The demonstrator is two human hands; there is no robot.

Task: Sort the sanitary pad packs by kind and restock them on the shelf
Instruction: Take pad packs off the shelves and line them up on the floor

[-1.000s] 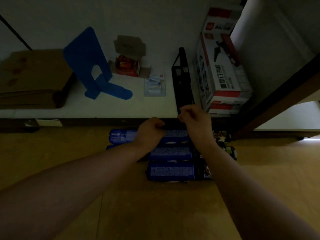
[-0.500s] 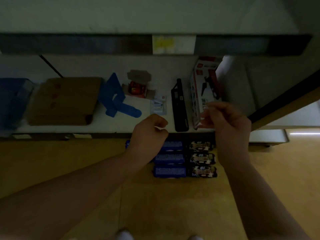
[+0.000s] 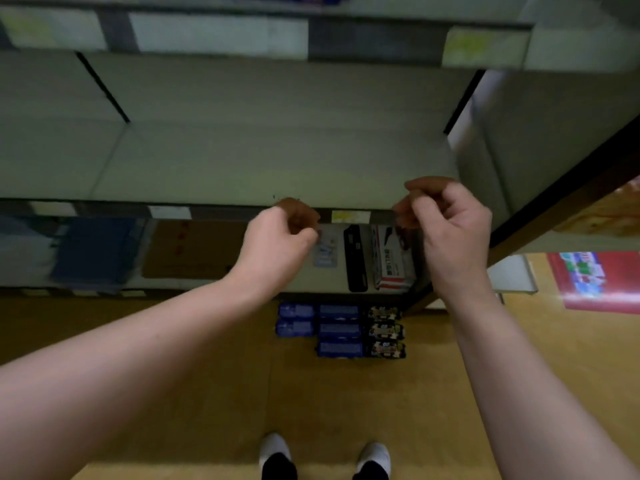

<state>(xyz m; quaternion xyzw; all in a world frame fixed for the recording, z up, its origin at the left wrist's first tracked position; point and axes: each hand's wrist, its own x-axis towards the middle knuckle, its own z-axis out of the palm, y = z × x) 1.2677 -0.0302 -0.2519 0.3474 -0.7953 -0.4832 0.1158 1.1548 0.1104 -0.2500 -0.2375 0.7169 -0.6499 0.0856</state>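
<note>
Stands facing the shelving, white shoes (image 3: 275, 448) at the bottom edge of the frame. Holds the left hand (image 3: 277, 237) at mid-frame, level with the front lip of the middle shelf (image 3: 242, 161), fingers curled in toward the palm and gripping nothing that shows. Holds the right hand (image 3: 450, 230) right of centre and slightly higher, likewise curled in on itself, with nothing visible between thumb and fingers. Cannot rule out something tiny, with the fingertips in shadow. Carries no pack in either hand.

Leaves the sanitary pad packs on the floor at lower centre, below both hands and against the foot of the shelving. Groups the blue packs (image 3: 339, 330) in two columns on the left and the dark patterned packs (image 3: 384, 331) in a single column touching them on the right. Looks sorted by kind down there, presumably so each kind can go up as a block.

Offers a bare middle shelf, most likely the restocking spot, which would explain hands poised at that height. Crowds the lower shelf with a black flat case (image 3: 355, 258), a red-and-white box (image 3: 389, 263), a small carded item (image 3: 325, 251) and a flat cardboard box (image 3: 194, 251), hence little room there. Probably calls next for bending down to grip a pack.
</note>
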